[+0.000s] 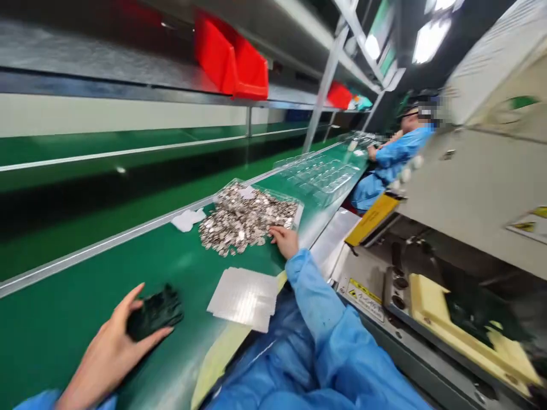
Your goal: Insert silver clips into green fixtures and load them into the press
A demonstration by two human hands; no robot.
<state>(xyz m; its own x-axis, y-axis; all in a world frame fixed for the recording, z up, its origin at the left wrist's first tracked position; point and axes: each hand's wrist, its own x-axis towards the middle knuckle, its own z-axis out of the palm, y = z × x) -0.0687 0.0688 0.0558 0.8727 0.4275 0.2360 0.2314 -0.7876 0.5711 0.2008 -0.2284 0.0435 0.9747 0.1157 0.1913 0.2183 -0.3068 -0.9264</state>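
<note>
My left hand [113, 336] grips a dark block-shaped piece [156, 312] with an uneven top, thumb on its near side and fingers on its far side. The block is blurred, and its exact kind does not show. At the near edge of a heap of small shiny metal pieces [239, 219], my right hand [284, 239] has its thumb and fingertips pressed together. Whatever may be between those fingertips is too small to make out. Part of the heap lies in a clear tray [299, 213]; the rest spills onto the green bench [188, 285].
Flat silvery sheets [243, 299] lie at the bench's front edge. A crumpled white scrap [188, 220] sits left of the heap. Clear plastic trays [325, 176] stand farther along. Red bins [231, 62] occupy the shelf above. A machine [427, 319] stands right; a person in blue [393, 162] sits beyond.
</note>
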